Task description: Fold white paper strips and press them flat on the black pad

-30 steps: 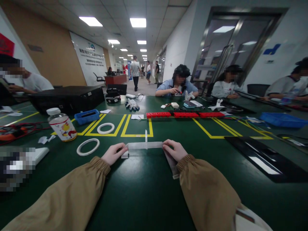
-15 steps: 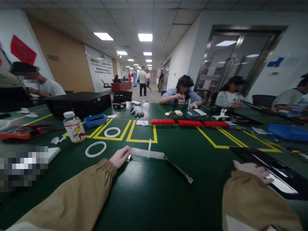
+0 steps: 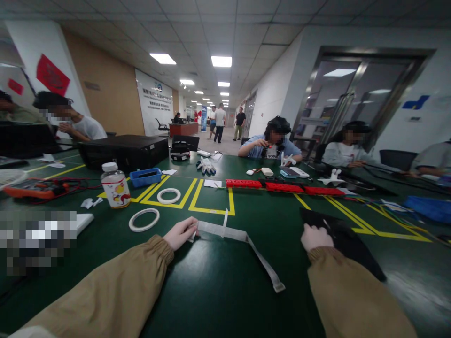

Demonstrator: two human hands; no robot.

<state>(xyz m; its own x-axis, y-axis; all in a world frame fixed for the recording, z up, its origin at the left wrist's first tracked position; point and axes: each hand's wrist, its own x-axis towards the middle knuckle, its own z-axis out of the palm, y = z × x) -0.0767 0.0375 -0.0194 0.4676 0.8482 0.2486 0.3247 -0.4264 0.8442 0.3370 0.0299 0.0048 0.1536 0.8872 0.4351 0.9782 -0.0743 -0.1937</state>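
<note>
My left hand pinches one end of a pale flat ribbon cable. A short side strip sticks up from the cable. Its far part bends toward me and ends in a small connector-like tip on the table. At right, my right hand is closed over the left edge of a thin black flat panel, which lies tilted beneath the fingers and sleeve. The fingertips there are partly hidden.
On the green table lie two white tape rolls, a jar, a blue tray and a row of red blocks. A black case stands back left. A person sits opposite.
My right hand has moved left and closed on the black panel, which has shifted left and turned. My left hand keeps hold of the ribbon cable. The view has turned slightly.
</note>
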